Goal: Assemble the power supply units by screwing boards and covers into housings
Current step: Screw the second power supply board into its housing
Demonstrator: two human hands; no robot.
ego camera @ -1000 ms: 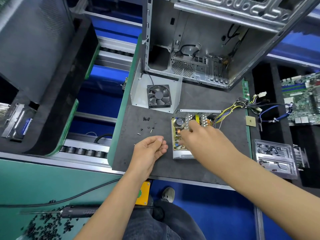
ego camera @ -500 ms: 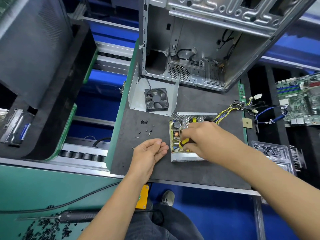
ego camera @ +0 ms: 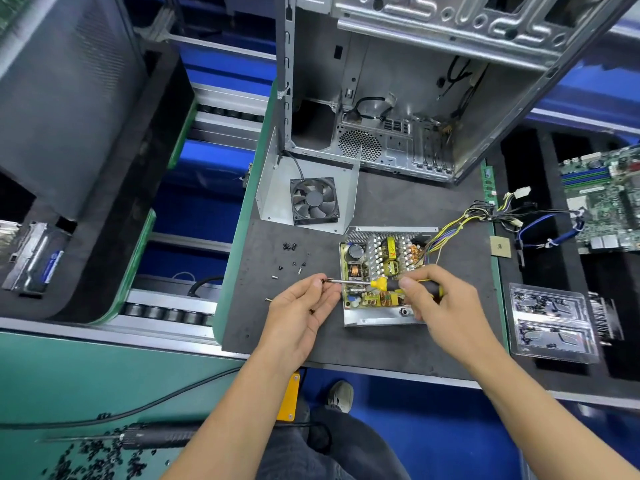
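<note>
An open power supply housing (ego camera: 377, 318) with its yellow circuit board (ego camera: 379, 265) lies on the dark mat (ego camera: 381, 344). My right hand (ego camera: 440, 303) grips a yellow and black screwdriver (ego camera: 384, 284) held level, its shaft pointing left over the board. My left hand (ego camera: 301, 303) pinches a small screw at the screwdriver's tip (ego camera: 327, 280). Several loose screws (ego camera: 292, 258) lie on the mat left of the housing. The metal cover with a black fan (ego camera: 313, 200) sits behind the housing.
An open computer case (ego camera: 415, 98) stands at the back. A wire bundle (ego camera: 485, 216) runs right from the board toward a motherboard (ego camera: 602, 199). A clear plastic tray (ego camera: 550, 322) sits at right. An electric screwdriver (ego camera: 152, 436) and scattered screws lie on the green bench.
My right hand lifted the screwdriver off the board and turned it level, pointing left. My left hand rose from the mat and brought a screw to its tip.
</note>
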